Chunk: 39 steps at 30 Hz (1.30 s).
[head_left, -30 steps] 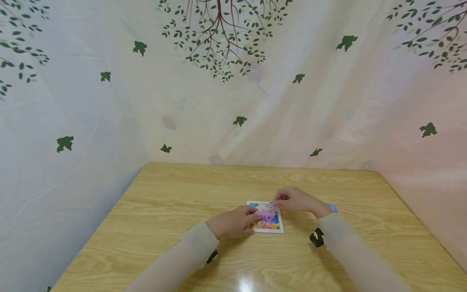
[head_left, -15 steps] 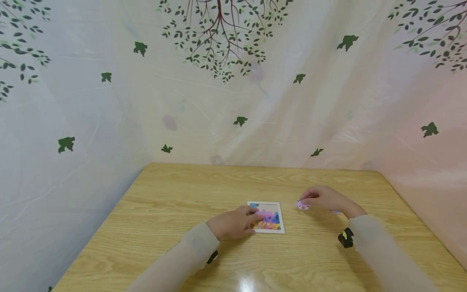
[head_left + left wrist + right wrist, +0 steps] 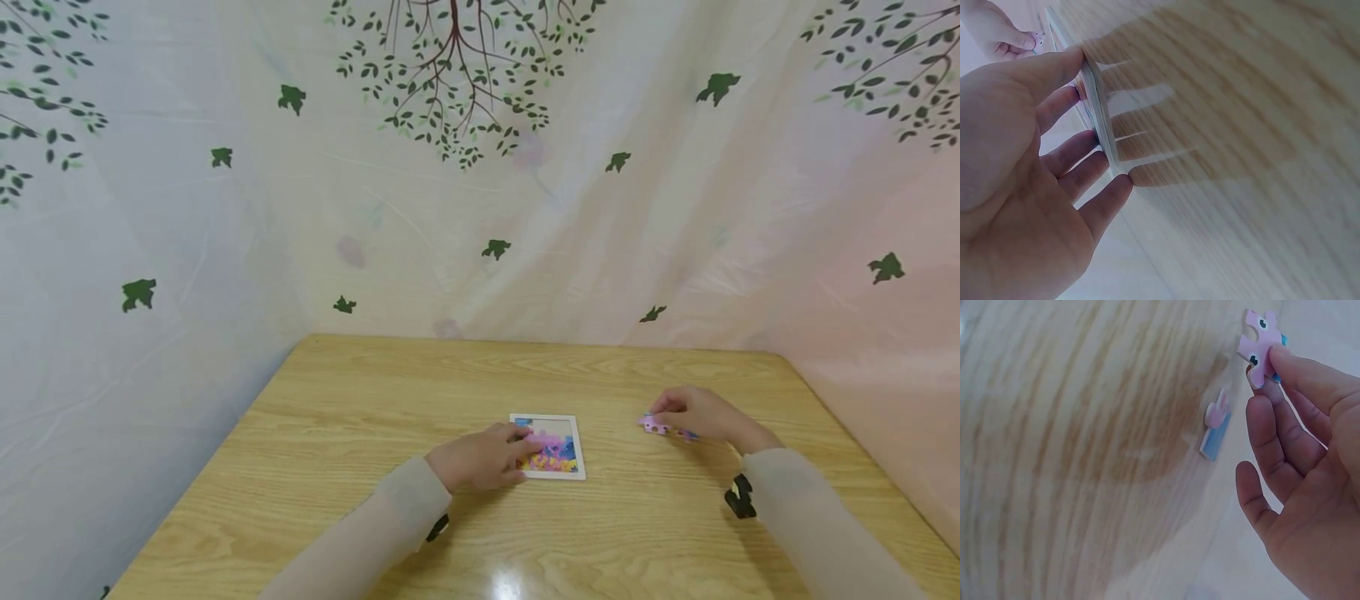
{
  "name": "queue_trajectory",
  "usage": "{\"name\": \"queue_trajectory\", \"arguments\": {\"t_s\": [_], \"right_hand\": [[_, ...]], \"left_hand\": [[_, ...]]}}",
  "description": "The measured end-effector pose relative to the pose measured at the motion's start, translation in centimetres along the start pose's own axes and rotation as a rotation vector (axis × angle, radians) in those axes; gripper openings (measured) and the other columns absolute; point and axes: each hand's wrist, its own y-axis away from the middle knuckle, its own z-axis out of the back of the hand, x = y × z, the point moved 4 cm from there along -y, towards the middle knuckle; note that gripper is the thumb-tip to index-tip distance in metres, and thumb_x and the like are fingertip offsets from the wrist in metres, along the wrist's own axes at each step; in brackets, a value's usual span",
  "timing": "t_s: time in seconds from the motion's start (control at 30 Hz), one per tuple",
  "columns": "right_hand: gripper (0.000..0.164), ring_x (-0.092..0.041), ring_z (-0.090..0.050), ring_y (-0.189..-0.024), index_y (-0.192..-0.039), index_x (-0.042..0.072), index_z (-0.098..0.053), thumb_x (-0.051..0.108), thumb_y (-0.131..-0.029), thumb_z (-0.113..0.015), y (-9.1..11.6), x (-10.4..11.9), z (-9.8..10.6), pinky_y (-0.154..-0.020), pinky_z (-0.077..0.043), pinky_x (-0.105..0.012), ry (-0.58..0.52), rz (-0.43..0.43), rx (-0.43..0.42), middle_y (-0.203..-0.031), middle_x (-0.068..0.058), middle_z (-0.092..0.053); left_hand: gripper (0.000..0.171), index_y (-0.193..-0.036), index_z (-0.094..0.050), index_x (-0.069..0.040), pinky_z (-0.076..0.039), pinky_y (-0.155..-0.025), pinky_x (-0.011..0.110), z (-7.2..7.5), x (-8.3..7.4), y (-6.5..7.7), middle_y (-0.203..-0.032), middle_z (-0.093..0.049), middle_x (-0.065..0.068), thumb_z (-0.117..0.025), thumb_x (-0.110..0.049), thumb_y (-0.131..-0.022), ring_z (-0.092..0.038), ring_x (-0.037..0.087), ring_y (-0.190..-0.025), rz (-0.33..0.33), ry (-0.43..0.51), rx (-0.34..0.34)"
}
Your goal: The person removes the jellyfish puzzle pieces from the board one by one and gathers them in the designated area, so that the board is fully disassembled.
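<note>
A small jigsaw puzzle in a white-rimmed tray (image 3: 580, 452) lies on the table, its assembled part (image 3: 557, 459) pink, blue and yellow. A pale bare strip shows at the tray's far side. My left hand (image 3: 476, 458) rests on the tray's left side, fingers spread over the picture and fingertips along its edge in the left wrist view. To the right of the tray, my right hand (image 3: 697, 412) pinches a pink puzzle piece (image 3: 1261, 345) with two printed eyes between thumb and fingers. Another loose piece (image 3: 1215, 434), pink and blue, lies on the table below that hand.
The wood-grain table (image 3: 360, 400) reaches back to a pale curtain (image 3: 420, 217) printed with leaves and branches. Each wrist carries a black strapped device, such as the right one (image 3: 740, 497).
My right hand has moved rightward from the tray's far right corner, carrying the pink puzzle piece over beside the loose one. My left hand has stayed on the tray.
</note>
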Motion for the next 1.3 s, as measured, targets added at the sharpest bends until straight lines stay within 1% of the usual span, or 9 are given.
{"name": "queue_trajectory", "arguments": {"t_s": [0.1, 0.3, 0.53, 0.57, 0.87, 1.07, 1.2, 1.3], "right_hand": [[0.017, -0.015, -0.057, -0.063, -0.107, 0.001, -0.071, 0.017, -0.101, -0.068, 0.2, -0.3, -0.1, -0.053, -0.046, -0.025, -0.016, -0.026, -0.011, -0.079, -0.003, -0.064], [0.019, -0.015, -0.057, -0.065, -0.109, -0.001, -0.072, 0.015, -0.100, -0.069, 0.3, -0.8, -0.2, -0.054, -0.047, -0.025, -0.011, -0.058, -0.024, -0.082, -0.002, -0.065], [0.019, -0.014, -0.056, -0.062, -0.110, -0.002, -0.072, 0.014, -0.101, -0.068, -0.1, -1.2, -0.4, -0.051, -0.045, -0.024, -0.005, -0.042, -0.022, -0.078, -0.001, -0.065], [0.018, -0.013, -0.056, -0.061, -0.110, -0.002, -0.072, 0.014, -0.101, -0.068, -0.1, -1.3, -0.4, -0.051, -0.044, -0.023, -0.008, -0.051, -0.024, -0.077, -0.001, -0.065], [0.013, -0.011, -0.053, -0.060, -0.104, -0.001, -0.071, 0.011, -0.102, -0.067, -0.3, -1.3, -0.7, -0.051, -0.044, -0.022, -0.014, -0.032, -0.012, -0.080, -0.002, -0.063], [0.012, -0.011, -0.054, -0.060, -0.103, 0.000, -0.071, 0.011, -0.101, -0.068, -0.4, -1.5, -0.7, -0.051, -0.045, -0.022, 0.007, -0.030, -0.028, -0.078, -0.001, -0.062], [0.012, -0.011, -0.054, -0.059, -0.103, 0.000, -0.071, 0.011, -0.101, -0.068, -0.4, -1.3, -0.7, -0.051, -0.045, -0.022, 0.005, -0.030, -0.029, -0.077, -0.001, -0.062], [0.013, -0.012, -0.055, -0.060, -0.103, 0.000, -0.070, 0.012, -0.101, -0.068, -0.3, -1.2, -0.7, -0.051, -0.046, -0.023, 0.007, -0.032, -0.031, -0.079, -0.001, -0.062]], "left_hand": [[0.056, -0.161, -0.040, -0.030, -0.043, -0.116, 0.038, 0.1, -0.1, 0.1, -0.165, -0.036, 0.001, -0.055, -0.039, -0.108, -0.037, 0.025, -0.150, 0.002, 0.009, 0.005], [0.056, -0.161, -0.040, -0.030, -0.045, -0.114, 0.039, 0.3, -0.2, 0.1, -0.165, -0.036, 0.002, -0.056, -0.039, -0.108, -0.039, 0.026, -0.149, -0.003, 0.007, 0.002], [0.056, -0.161, -0.039, -0.031, -0.045, -0.113, 0.037, 0.0, 0.0, -0.1, -0.165, -0.036, 0.001, -0.055, -0.039, -0.108, -0.039, 0.025, -0.149, 0.003, 0.006, 0.003], [0.056, -0.161, -0.039, -0.031, -0.045, -0.113, 0.037, 0.0, 0.0, -0.1, -0.165, -0.036, 0.000, -0.054, -0.040, -0.108, -0.039, 0.024, -0.149, 0.004, 0.006, 0.003], [0.056, -0.161, -0.040, -0.031, -0.046, -0.113, 0.037, 0.0, -0.1, 0.0, -0.164, -0.037, 0.001, -0.055, -0.040, -0.108, -0.040, 0.025, -0.148, 0.001, -0.013, -0.013], [0.055, -0.161, -0.041, -0.029, -0.044, -0.114, 0.037, 0.0, 0.0, 0.0, -0.164, -0.038, 0.003, -0.055, -0.039, -0.108, -0.041, 0.024, -0.147, -0.012, -0.012, -0.032], [0.054, -0.159, -0.044, -0.027, -0.043, -0.116, 0.039, -0.1, 0.0, 0.0, -0.164, -0.039, 0.004, -0.056, -0.037, -0.108, -0.040, 0.026, -0.148, -0.020, 0.003, -0.040], [0.053, -0.158, -0.045, -0.026, -0.044, -0.115, 0.040, -0.1, -0.1, 0.0, -0.164, -0.039, 0.005, -0.057, -0.036, -0.108, -0.040, 0.027, -0.148, -0.022, -0.006, -0.046]]}}
